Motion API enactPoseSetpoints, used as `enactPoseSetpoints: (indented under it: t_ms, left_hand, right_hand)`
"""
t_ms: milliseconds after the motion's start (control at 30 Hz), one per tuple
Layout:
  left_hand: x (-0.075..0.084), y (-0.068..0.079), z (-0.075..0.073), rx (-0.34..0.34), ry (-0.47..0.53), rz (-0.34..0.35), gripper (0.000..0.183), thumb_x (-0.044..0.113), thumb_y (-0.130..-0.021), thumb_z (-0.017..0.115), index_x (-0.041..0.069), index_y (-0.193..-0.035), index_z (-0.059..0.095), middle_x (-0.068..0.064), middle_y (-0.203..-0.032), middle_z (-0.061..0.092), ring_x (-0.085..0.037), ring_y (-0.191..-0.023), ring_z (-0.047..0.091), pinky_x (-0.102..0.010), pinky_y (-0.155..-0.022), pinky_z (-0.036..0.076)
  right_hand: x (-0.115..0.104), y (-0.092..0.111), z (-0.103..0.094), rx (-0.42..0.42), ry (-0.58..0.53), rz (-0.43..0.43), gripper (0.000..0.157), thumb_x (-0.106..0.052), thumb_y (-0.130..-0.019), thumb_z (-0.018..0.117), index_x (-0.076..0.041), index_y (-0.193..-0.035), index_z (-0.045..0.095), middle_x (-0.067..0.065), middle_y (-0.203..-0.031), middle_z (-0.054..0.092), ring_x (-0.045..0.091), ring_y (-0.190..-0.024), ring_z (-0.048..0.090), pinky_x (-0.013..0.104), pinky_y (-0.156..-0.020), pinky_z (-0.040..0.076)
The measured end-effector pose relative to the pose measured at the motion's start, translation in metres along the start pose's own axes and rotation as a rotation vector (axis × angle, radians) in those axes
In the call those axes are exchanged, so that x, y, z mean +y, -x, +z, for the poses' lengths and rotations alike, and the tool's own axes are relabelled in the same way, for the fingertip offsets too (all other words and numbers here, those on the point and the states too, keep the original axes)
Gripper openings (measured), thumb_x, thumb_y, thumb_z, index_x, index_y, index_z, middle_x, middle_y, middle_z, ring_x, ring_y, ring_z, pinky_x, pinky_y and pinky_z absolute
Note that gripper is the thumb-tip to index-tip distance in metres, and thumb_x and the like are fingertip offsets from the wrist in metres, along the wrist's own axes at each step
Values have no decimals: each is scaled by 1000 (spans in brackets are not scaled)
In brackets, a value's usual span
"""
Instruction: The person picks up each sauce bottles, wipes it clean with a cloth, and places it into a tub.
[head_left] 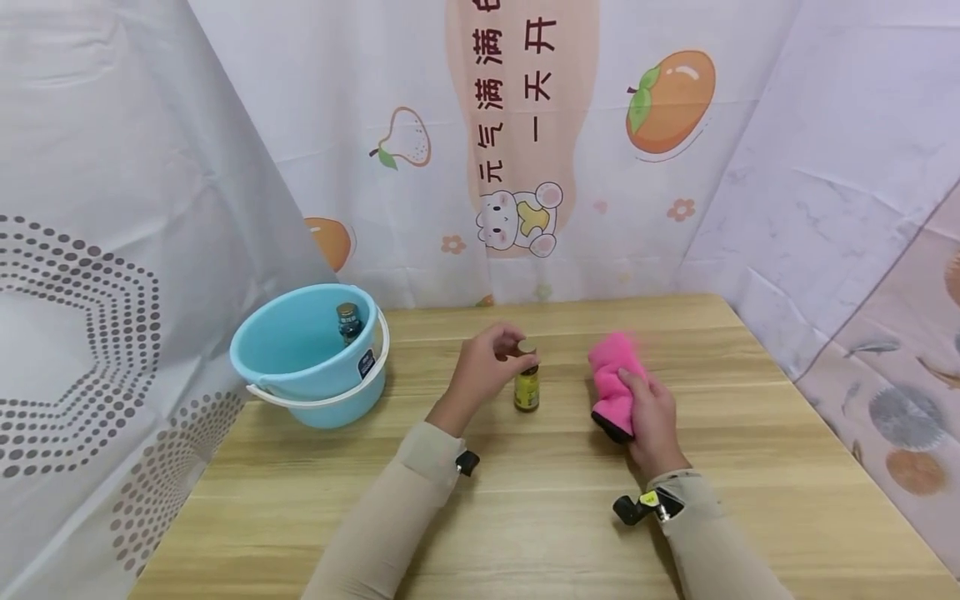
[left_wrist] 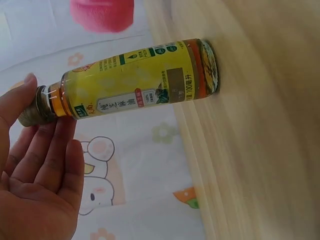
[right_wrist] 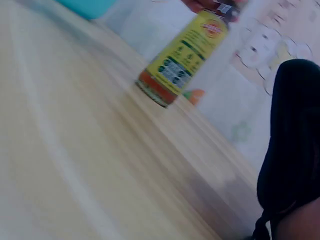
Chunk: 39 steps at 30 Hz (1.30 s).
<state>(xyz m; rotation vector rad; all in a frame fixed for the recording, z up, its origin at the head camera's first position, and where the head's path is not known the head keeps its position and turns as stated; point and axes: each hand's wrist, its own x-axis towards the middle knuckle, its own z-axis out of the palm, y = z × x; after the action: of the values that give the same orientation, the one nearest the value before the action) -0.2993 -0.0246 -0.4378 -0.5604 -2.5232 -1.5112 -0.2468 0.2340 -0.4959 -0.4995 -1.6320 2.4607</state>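
Observation:
A small sesame oil bottle (head_left: 527, 393) with a yellow label stands upright on the table. At its top my left hand (head_left: 482, 365) pinches the dark gold cap, thumb on one side and fingers on the other, as the left wrist view shows on the bottle (left_wrist: 135, 80). To the right, my right hand (head_left: 654, 423) grips a pink fluffy cloth (head_left: 618, 387) with a black edge, held apart from the bottle. In the right wrist view only its black side (right_wrist: 295, 135) and a cord loop show; most of that hand is out of frame.
A light blue bucket (head_left: 337, 410) with a white handle stands at the left of the wooden table (head_left: 540, 517). Inside it is a dark bottle (head_left: 348, 321) with a gold cap. A printed curtain (head_left: 360, 75) hangs behind the table and along both sides.

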Motion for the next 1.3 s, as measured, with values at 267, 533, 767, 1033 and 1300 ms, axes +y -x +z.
enactPoseSetpoints:
  t_ms: [267,533,767,1033,1300]
  left_hand:
    - [-1,29,-4,56,-52,203,31,26,-89,84,16,-113,67,-1,-104,79,-5,-89,74,-35,-82,62]
    - [0,39,-2,100,-117,392,23,23,-90,83,8,-102,71,-2,-97,77,-8,-87,73,-32,-80,63]
    - [1,42,-2,102,-136,422,21,24,-89,84,11,-99,71,1,-96,74,-8,-88,72,-26,-83,61]
    - [3,43,-3,134,-152,414,25,26,-86,86,9,-95,70,-1,-96,69,-13,-92,72,-22,-83,61]
    - [5,45,-3,137,-130,420,22,20,-86,86,7,-93,70,-2,-94,68,-14,-90,72,-23,-81,62]
  right_hand:
    - [10,28,25,-128,383,-86,57,-42,-97,73,-18,-146,60,5,-121,67,8,-91,68,24,-78,59]
    - [17,45,39,-349,495,-348,55,-34,-100,70,-38,-152,52,4,-150,55,21,-105,69,31,-78,62]
    - [26,47,42,-421,561,-469,48,-28,-104,65,-35,-150,54,5,-138,60,20,-108,63,27,-81,58]
    - [27,46,42,-420,561,-409,48,-35,-103,66,-38,-149,55,4,-147,59,19,-104,66,29,-77,59]
    - [28,44,40,-423,549,-317,46,-37,-102,66,-38,-148,57,10,-147,60,18,-92,69,31,-71,61]
